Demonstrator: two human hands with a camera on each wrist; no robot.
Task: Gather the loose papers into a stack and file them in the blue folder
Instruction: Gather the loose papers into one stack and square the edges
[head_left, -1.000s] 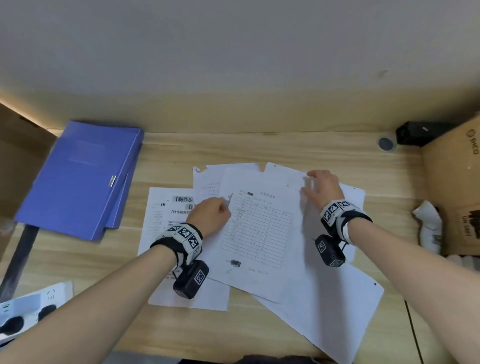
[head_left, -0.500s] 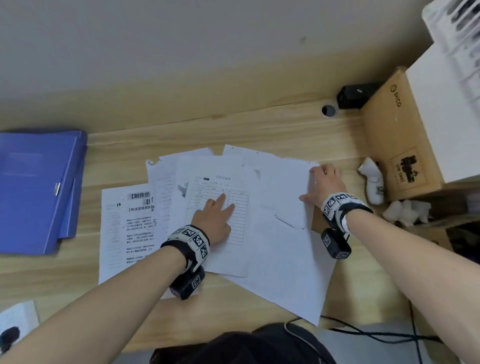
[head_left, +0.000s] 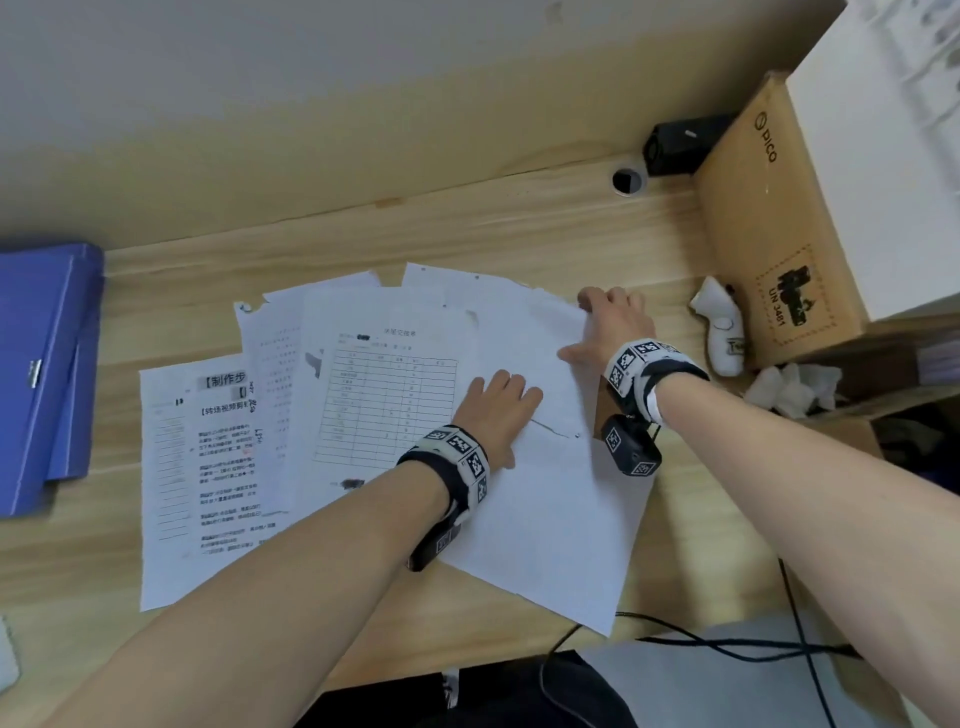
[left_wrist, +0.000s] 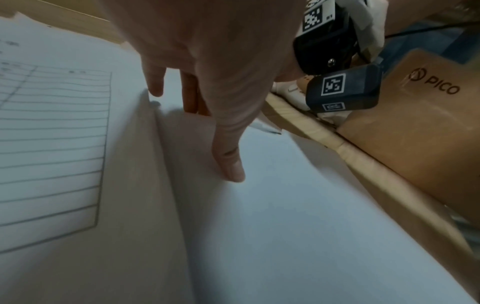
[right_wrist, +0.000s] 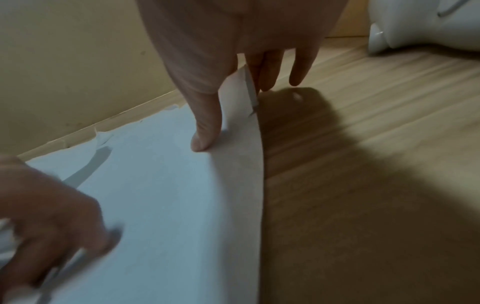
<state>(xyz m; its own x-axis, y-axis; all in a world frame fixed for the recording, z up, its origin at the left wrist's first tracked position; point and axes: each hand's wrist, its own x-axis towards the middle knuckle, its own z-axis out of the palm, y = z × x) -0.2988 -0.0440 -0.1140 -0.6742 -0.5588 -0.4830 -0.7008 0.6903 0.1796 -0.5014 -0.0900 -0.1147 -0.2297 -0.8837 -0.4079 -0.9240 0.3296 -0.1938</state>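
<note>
Loose papers (head_left: 395, 395) lie fanned across a wooden desk (head_left: 519, 228), overlapping but far from squared, as a person works to gather them. The left hand (head_left: 493, 410) rests palm-down on the blank sheet (head_left: 545, 519) near the middle of the spread, fingers straight and holding nothing; the left wrist view shows the fingertips (left_wrist: 233, 172) touching the paper. The right hand (head_left: 608, 327) pinches the far right edge of that same sheet, thumb (right_wrist: 205, 131) on top and fingers curled underneath, so that the edge lifts off the wood.

The blue folder (head_left: 41, 374) lies closed at the far left of the desk, well apart from both hands and beyond the leftmost printed page (head_left: 202, 467). The whole spread sits between the hands and the folder, and the left hand is the nearer of the two. The folder's long axis runs roughly away from the person, with its metal clasp (head_left: 34, 373) on the side facing the papers.

The sheets point different ways. The form with the table (head_left: 389, 400) and the printed page run lengthwise away from the person, near parallel to the folder, while the blank sheet is skewed, its near corner hanging over the desk's front edge. Squaring the stack probably means sliding the right-hand sheets leftward over the rest, then carrying the lot further left to the folder.

A cardboard box (head_left: 769, 218) and a white controller (head_left: 722, 332) stand just right of the right hand.
</note>
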